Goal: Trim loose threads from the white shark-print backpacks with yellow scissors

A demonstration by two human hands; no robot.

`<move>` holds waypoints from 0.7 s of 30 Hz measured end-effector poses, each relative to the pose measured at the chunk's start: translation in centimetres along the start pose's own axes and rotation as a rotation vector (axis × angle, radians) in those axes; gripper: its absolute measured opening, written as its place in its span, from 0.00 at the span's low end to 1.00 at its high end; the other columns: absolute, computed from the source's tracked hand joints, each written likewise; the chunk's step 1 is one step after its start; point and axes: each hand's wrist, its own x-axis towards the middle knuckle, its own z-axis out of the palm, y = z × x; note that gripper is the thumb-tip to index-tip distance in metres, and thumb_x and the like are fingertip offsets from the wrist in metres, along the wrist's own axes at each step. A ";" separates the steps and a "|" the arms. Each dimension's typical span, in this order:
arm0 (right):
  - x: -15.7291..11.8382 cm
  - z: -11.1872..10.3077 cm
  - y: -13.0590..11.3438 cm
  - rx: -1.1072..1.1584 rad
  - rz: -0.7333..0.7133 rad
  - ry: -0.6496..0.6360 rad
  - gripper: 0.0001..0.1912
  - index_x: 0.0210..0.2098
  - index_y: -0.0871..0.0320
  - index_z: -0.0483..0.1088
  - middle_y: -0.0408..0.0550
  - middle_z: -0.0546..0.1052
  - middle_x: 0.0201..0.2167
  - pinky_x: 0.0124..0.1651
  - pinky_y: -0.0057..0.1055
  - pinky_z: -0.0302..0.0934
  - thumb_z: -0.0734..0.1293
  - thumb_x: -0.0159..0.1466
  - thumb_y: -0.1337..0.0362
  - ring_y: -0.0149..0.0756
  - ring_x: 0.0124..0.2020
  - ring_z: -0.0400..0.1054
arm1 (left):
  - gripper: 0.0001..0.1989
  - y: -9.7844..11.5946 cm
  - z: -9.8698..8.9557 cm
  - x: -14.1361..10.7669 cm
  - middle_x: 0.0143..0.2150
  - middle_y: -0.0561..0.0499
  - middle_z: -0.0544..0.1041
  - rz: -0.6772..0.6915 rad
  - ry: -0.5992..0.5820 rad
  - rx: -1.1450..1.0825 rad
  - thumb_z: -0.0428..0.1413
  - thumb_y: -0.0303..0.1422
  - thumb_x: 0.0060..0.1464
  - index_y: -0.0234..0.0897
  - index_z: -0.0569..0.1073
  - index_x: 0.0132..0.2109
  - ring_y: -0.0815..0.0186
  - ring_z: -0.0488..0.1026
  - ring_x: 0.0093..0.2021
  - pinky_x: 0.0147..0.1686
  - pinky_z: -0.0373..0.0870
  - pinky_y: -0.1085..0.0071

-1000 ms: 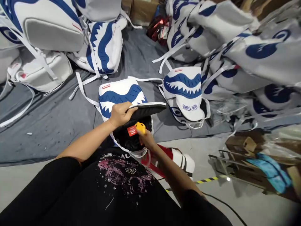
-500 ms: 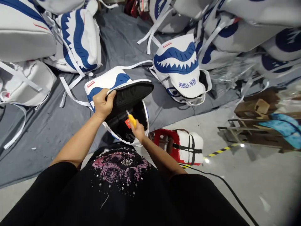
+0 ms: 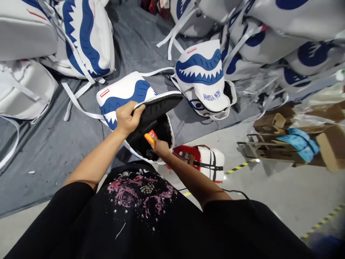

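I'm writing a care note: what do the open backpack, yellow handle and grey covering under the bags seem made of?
Open backpack: probably faux leather or coated fabric, low sheen, from its smooth white face; its black lining looks like matte padded textile, faintly ridged.
Yellow handle: likely plastic, from its bright, even colour; finish unclear.
Grey covering: perhaps matte cloth, from its soft creases.
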 end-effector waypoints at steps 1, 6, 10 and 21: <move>0.4 1.0 -0.6 0.024 -0.086 -0.030 0.18 0.50 0.60 0.72 0.57 0.81 0.40 0.45 0.32 0.63 0.70 0.65 0.56 0.47 0.42 0.76 | 0.26 0.0 -0.1 -0.1 0.24 0.53 0.68 0.007 -0.017 0.017 0.45 0.51 0.68 0.37 0.71 0.29 0.71 0.64 0.25 0.29 0.59 0.72; 3.2 3.5 -1.8 0.288 0.115 0.249 0.25 0.58 0.63 0.66 0.57 0.80 0.42 0.41 0.32 0.65 0.53 0.74 0.52 0.43 0.41 0.76 | 0.25 -0.6 -1.1 0.0 0.23 0.53 0.71 0.073 0.027 0.117 0.46 0.49 0.68 0.37 0.72 0.30 0.71 0.66 0.24 0.27 0.59 0.72; 4.4 3.3 -1.3 0.375 0.064 0.267 0.22 0.56 0.64 0.68 0.57 0.80 0.40 0.42 0.33 0.66 0.57 0.72 0.54 0.45 0.41 0.76 | 0.22 0.2 -1.0 -0.7 0.22 0.52 0.73 0.331 -0.065 0.125 0.48 0.44 0.68 0.37 0.73 0.30 0.70 0.69 0.23 0.27 0.60 0.71; 4.0 0.5 -1.8 0.228 0.038 0.133 0.20 0.55 0.65 0.70 0.60 0.80 0.41 0.43 0.35 0.64 0.60 0.72 0.57 0.48 0.44 0.76 | 0.18 1.3 -0.6 -1.9 0.27 0.51 0.78 0.201 -0.204 0.113 0.50 0.42 0.67 0.37 0.76 0.34 0.69 0.73 0.27 0.30 0.65 0.70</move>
